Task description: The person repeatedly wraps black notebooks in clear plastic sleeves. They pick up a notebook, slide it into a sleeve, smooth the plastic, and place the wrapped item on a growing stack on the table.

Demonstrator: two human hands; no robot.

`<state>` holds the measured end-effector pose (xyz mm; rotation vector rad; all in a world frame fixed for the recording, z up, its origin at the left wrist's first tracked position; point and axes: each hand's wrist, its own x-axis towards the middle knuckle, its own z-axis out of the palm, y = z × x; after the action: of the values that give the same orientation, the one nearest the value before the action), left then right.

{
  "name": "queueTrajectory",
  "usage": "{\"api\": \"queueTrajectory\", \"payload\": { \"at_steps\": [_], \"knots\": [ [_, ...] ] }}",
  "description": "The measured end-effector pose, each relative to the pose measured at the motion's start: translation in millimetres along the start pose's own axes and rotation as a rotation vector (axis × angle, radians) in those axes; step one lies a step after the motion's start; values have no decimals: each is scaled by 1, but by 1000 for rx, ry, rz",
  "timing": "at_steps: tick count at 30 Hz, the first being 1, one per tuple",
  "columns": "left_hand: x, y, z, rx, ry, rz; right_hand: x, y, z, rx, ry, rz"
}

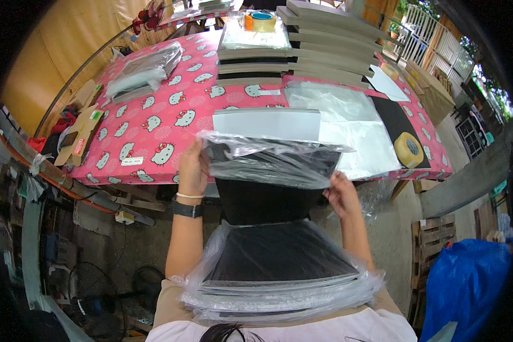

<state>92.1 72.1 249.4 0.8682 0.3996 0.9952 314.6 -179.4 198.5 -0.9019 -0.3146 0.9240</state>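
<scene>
Between my hands is a clear plastic bag (268, 171) around a flat black-covered stack, held up at the table's near edge. My left hand (195, 168) grips its left side, fingers partly hidden behind it. At the right lower corner, my right hand (342, 194) pinches the plastic with bent fingers. A white-topped stack (266, 122) shows just beyond; I cannot tell whether it is joined to the held one. Below, closest to me, lie several black-topped stacks (279, 251) wrapped in clear plastic. Flat clear plastic bags (359, 142) lie on the table to the right.
The table has a pink patterned cover (154, 134). Tall piles of grey-edged stacks (330, 48) stand at the back, with tape rolls (260, 21) on a lower pile. A wrapped bundle (145, 71) lies far left. A yellowish tape roll (408, 149) rests on a black sheet (393, 117) at right.
</scene>
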Motion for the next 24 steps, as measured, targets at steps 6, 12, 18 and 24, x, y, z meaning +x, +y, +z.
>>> {"api": "queueTrajectory", "payload": {
  "at_steps": [6,12,18,24],
  "knots": [
    [-42,-50,-56,296,-72,-166,-34,41,-13,-227,267,-101],
    [-73,-90,-105,146,8,-278,-43,51,-17,-316,293,-142],
    [-99,-105,-151,66,-105,-544,-43,98,-74,-424,234,127],
    [-96,-90,-147,158,-193,-747,-35,97,-109,-258,173,293]
  ]
}}
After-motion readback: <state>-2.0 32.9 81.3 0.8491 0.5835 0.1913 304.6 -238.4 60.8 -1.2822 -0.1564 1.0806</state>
